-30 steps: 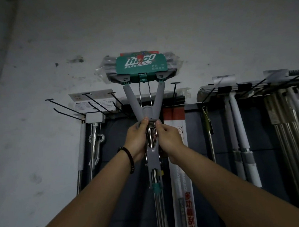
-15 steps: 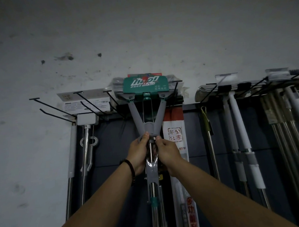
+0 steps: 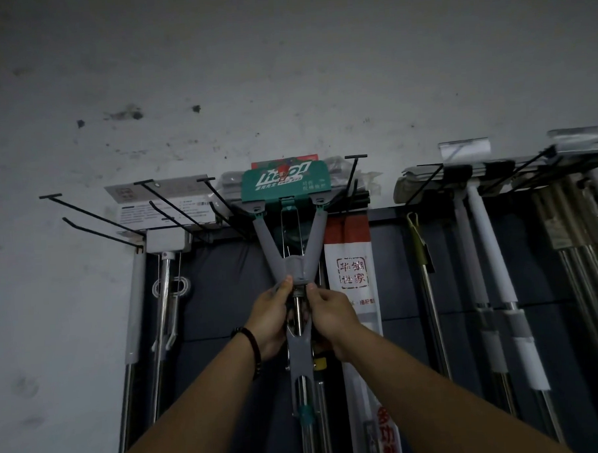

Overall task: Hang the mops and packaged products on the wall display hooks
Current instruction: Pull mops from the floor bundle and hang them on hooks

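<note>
So that its green-labelled head (image 3: pixel 285 184) seats, seemingly, on the far black wire hooks (image 3: pixel 352 176), my left hand (image 3: pixel 271 321) and right hand (image 3: pixel 332 319) pinch the grey forked plastic mop (image 3: pixel 297 267) just below its fork.

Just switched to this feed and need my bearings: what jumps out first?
Dead centre, the left hand and right hand grip the grey Y-shaped frame of a mop whose green-labelled head sits up at hook level. Bare black hooks jut out to its left; white-handled mops hang to its right.

Free hooks (image 3: pixel 95 214) left, packed mops (image 3: pixel 492 245) rt.
</note>
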`<action>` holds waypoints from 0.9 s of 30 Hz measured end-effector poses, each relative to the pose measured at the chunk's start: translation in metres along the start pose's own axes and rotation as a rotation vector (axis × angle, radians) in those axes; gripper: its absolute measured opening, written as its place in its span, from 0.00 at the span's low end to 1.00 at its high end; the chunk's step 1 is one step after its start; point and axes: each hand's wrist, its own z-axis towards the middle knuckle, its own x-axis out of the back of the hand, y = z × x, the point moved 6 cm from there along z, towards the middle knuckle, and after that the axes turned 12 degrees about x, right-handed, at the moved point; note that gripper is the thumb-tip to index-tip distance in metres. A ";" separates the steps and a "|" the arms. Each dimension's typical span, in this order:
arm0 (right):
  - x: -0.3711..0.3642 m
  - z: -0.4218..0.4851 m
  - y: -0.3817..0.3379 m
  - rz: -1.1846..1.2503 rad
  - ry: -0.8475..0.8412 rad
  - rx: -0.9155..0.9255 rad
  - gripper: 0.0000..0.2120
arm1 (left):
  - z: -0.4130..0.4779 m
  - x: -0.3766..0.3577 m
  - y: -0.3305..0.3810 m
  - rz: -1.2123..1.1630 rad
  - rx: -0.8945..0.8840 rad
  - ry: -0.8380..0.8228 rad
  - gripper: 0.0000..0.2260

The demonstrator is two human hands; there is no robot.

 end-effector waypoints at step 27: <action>-0.002 0.004 0.004 -0.210 -0.093 -0.034 0.23 | 0.011 0.021 -0.003 0.121 -0.054 0.162 0.12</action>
